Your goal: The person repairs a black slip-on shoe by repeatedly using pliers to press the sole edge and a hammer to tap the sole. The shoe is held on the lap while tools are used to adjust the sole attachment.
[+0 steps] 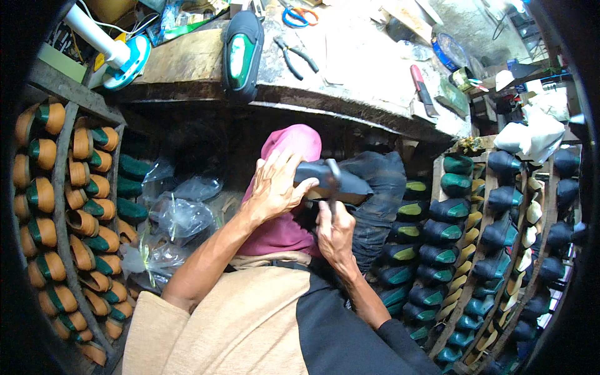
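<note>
1. Dark, elongated shoe with a tan patch (351,182): lying crosswise over the lap, beside the pink cloth (292,139) covering the left knee.
2. Clasping its left end with the bare left hand (278,181), fingers slightly spread, thumb apart.
3. Gripping a blurred, metal-headed hammer (334,177) in the bare right hand (335,232), fingers curling tightly round the handle; touching the shoe or not, cannot tell.
4. Lying on the worn wooden desk (178,70) ahead: dark pliers (287,50) with spread handles.

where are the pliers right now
In the head view, the pliers lie on the workbench at upper centre, just right of a dark shoe there and below the scissors.
</note>
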A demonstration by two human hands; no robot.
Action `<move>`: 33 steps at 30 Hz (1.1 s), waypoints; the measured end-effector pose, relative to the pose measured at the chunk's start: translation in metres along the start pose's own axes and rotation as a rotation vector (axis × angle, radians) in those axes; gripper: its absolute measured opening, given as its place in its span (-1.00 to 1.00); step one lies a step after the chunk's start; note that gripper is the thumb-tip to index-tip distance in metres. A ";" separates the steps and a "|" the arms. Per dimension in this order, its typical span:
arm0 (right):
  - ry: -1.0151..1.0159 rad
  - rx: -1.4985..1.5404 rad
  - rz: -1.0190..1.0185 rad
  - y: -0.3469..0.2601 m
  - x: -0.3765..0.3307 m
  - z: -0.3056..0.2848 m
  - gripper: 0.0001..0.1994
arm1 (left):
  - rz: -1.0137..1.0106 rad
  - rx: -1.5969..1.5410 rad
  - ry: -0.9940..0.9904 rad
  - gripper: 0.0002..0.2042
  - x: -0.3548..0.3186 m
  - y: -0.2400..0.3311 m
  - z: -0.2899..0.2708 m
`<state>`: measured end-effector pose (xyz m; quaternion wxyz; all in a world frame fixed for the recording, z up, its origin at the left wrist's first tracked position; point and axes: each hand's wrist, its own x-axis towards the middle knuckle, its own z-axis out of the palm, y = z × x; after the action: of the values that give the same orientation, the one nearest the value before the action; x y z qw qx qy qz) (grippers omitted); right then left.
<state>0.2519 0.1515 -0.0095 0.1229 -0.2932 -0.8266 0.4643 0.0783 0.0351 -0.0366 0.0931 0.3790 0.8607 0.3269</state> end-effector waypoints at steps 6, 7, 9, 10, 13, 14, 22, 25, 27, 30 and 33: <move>0.128 -0.105 -0.155 -0.015 0.101 -0.052 -0.76 | -0.023 -0.026 0.003 -0.45 0.003 0.006 0.003; 0.161 -0.085 -0.069 -0.014 0.133 -0.065 -0.80 | -0.010 -0.025 0.019 -0.46 0.004 0.006 0.003; 0.182 -0.066 -0.120 -0.009 0.198 -0.086 -0.67 | 0.000 -0.050 0.031 -0.47 0.004 0.005 0.005; 0.198 -0.082 -0.092 -0.005 0.233 -0.090 -0.59 | 0.003 -0.024 0.035 -0.47 0.004 0.004 0.006; 0.275 -0.343 -0.039 0.011 0.309 -0.099 -0.70 | 0.008 0.018 0.094 -0.46 0.002 0.003 0.011; 0.274 -0.410 0.062 0.015 0.326 -0.102 -0.71 | -0.001 0.019 0.089 -0.46 0.001 0.003 0.011; 0.176 -0.692 -0.256 0.025 0.379 -0.096 -0.58 | -0.058 -0.017 0.024 -0.41 0.004 0.006 0.007; 0.044 -0.672 -0.410 0.026 0.373 -0.099 -0.62 | -0.034 0.008 0.071 -0.41 0.004 0.007 0.009; 0.106 -0.560 -0.391 0.023 0.365 -0.100 -0.64 | -0.066 -0.037 0.014 -0.41 0.004 0.007 0.011; 0.140 -0.533 -0.250 0.010 0.355 -0.100 -0.67 | -0.071 -0.036 -0.023 -0.39 0.002 0.008 0.015; 0.113 -0.601 -0.212 -0.005 0.353 -0.094 -0.69 | -0.031 0.021 0.082 -0.39 0.003 0.009 0.020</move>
<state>0.0132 0.4268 0.0210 0.1242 -0.2542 -0.9445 0.1670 0.0902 0.0518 -0.0462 0.0588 0.3527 0.8730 0.3318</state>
